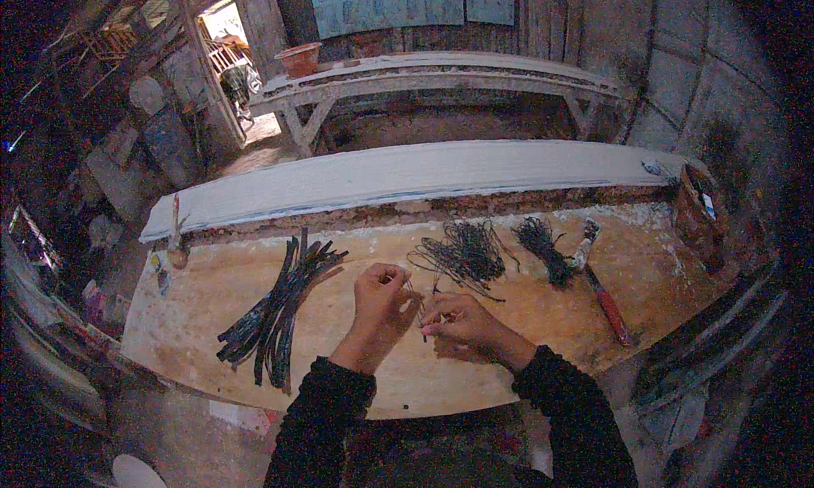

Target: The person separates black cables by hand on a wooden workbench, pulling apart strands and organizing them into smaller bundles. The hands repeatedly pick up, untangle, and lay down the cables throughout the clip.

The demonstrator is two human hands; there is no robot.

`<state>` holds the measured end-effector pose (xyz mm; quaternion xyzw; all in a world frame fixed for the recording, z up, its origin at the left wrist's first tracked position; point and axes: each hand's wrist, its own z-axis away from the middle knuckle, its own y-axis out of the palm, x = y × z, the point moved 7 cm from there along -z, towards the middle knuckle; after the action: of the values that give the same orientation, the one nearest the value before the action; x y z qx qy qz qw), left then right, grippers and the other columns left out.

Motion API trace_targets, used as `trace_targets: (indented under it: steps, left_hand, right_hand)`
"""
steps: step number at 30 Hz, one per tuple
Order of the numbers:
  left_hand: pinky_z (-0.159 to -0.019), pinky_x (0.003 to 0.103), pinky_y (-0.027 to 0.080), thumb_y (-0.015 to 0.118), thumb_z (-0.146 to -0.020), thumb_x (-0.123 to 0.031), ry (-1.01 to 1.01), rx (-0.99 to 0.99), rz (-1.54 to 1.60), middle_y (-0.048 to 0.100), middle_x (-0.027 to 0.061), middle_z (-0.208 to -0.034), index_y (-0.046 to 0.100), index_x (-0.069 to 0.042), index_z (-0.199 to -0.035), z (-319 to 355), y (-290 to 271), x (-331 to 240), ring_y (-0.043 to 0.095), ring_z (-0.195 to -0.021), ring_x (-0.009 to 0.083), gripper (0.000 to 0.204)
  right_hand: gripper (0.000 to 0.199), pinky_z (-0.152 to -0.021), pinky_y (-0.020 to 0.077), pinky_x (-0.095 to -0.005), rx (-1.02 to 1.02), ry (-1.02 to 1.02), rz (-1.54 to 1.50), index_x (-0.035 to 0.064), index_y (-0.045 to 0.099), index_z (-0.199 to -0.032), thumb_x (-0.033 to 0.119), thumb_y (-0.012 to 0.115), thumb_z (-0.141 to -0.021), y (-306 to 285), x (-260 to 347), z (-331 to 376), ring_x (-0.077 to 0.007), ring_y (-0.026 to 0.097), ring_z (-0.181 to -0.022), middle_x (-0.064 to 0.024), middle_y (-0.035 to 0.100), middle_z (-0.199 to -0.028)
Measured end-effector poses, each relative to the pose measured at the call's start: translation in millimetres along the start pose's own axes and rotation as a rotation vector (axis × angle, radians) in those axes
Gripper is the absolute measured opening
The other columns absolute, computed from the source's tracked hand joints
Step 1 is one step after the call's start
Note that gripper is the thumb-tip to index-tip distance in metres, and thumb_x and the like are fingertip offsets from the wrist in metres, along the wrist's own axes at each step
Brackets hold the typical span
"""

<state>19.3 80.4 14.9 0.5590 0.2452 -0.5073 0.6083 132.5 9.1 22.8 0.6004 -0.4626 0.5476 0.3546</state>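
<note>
Over the middle of the wooden tabletop (170, 318), my left hand (379, 306) pinches a thin dark strand with thumb and fingers. Close beside it, my right hand (471, 325) is closed on the same strand or another joined to it; the fingers hide which. A short dark end sticks out below the right fingertips. Left of my hands lies a bundle of flat black strips (278, 318). A loose tangle of thin black cord (469, 252) rests just beyond my right hand, with a tighter black cord bundle (547, 249) to its right.
A red-handled tool (609, 308) with a whitish upper part lies at the right. Along the table's far side runs a long white slab (407, 172). A brown bag (697, 206) sits at the right end. Farther back are a long bench (424, 74) and an orange tub (298, 60).
</note>
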Motion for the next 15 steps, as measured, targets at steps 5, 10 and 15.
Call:
trace_targets:
  steps: [5, 10, 15]
  left_hand:
    - [-0.052, 0.033, 0.050, 0.060, -0.087, -0.006, 0.055, 0.220, -0.036, 0.054, 0.0051, -0.077, 0.056, -0.006, -0.090, -5, 1, 10, 0.057, -0.063, 0.0172, 0.004]
    - [-0.064, 0.033, 0.050, 0.063, -0.087, -0.010, -0.103, 0.516, 0.016, 0.060, 0.0050, -0.085, 0.057, -0.004, -0.089, 21, 30, 16, 0.059, -0.073, 0.0173, 0.008]
    - [-0.069, 0.031, 0.050, 0.066, -0.086, -0.013, -0.135, 0.736, -0.192, 0.062, 0.0041, -0.087, 0.059, -0.004, -0.089, 41, 47, 40, 0.060, -0.081, 0.0144, 0.012]
  right_hand:
    - [0.010, -0.070, 0.0457, -0.0264, -0.248, 0.120, 0.187, 0.0036, 0.061, -0.083, 0.007, 0.070, -0.079, -20, -6, -2, -0.0099, 0.056, -0.077, -0.0020, 0.060, -0.080]
    - [0.013, -0.066, 0.0432, -0.0268, -0.719, -0.101, 0.361, 0.0040, 0.055, -0.081, 0.008, 0.067, -0.082, -69, -5, 4, -0.0113, 0.053, -0.071, -0.0028, 0.058, -0.076]
    - [0.012, -0.075, 0.0432, -0.0279, -0.881, -0.021, 0.245, 0.0050, 0.056, -0.086, 0.012, 0.065, -0.084, -90, -21, 6, -0.0136, 0.053, -0.082, -0.0039, 0.056, -0.085]
